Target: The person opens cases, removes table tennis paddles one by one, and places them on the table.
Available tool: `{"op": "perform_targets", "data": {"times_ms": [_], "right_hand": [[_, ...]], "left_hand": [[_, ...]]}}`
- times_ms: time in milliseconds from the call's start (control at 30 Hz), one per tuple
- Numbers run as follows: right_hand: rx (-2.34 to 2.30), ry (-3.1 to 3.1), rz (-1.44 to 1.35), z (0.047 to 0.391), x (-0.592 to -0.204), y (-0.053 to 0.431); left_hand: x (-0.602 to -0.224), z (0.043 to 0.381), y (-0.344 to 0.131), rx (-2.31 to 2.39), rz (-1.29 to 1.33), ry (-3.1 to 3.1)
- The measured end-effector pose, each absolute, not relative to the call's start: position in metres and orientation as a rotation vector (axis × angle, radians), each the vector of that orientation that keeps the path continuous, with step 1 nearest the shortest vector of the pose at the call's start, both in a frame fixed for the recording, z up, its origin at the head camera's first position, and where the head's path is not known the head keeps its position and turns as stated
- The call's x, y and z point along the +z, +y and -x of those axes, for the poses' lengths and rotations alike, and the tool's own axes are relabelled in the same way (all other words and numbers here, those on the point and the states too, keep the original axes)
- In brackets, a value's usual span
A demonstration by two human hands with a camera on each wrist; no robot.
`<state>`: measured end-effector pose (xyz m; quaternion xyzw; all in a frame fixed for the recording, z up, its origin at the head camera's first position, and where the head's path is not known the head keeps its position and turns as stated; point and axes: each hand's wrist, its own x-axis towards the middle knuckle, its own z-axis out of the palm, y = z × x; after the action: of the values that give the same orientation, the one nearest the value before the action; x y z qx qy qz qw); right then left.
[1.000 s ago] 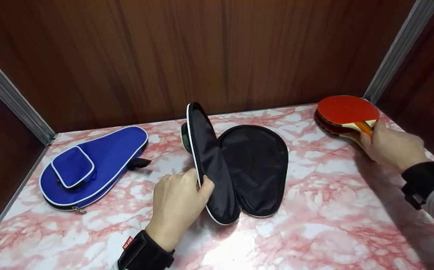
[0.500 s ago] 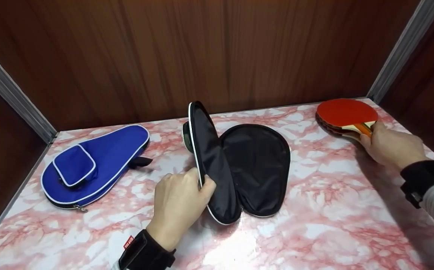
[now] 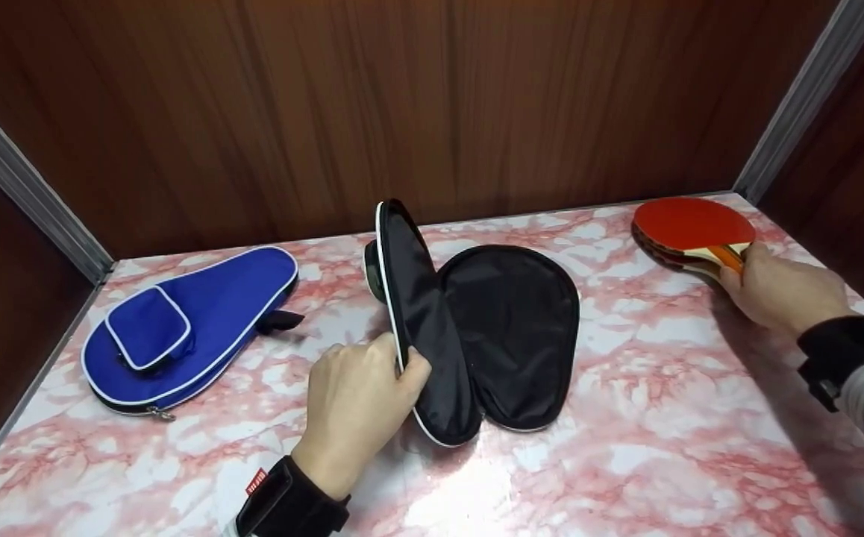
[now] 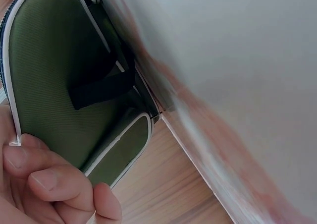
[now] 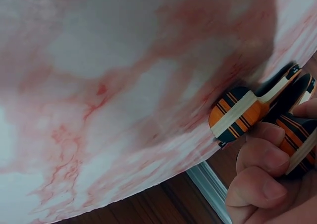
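Note:
My left hand [image 3: 361,391] pinches the raised flap of an unzipped paddle case between thumb and curled fingers. The case's black lining [image 3: 510,335] faces up on the half lying on the table. Outside, the flap is green [image 4: 54,70] with white piping and a black strap [image 4: 101,90]. At the far right, my right hand [image 3: 790,291] grips the handle [image 5: 294,137] of a red-faced table tennis paddle [image 3: 693,224]. A second paddle's striped handle [image 5: 235,114] shows close under it in the right wrist view; its blade is mostly hidden.
A blue paddle case [image 3: 223,306] with a small front pocket [image 3: 147,328] lies on the left, its zip pull [image 3: 160,413] towards me. The pink marbled table [image 3: 626,440] meets a brown wood panel [image 3: 432,112] behind, with side panels at left and right.
The held paddle has come down slightly towards the one beneath it, mostly in the first half second. My left hand keeps its hold on the flap.

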<state>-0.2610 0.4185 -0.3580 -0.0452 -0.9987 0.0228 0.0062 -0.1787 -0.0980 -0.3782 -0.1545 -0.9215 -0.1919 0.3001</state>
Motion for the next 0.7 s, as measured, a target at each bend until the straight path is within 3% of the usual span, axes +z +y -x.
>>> {"op": "perform_targets", "data": {"times_ms": [700], "right_hand": [[0.162,-3.103,0.237,0.2525,-0.3586,0.4138]], "left_hand": [[-0.3790,0.1781,-0.0979,-0.512,0.413,-2.432]]}}
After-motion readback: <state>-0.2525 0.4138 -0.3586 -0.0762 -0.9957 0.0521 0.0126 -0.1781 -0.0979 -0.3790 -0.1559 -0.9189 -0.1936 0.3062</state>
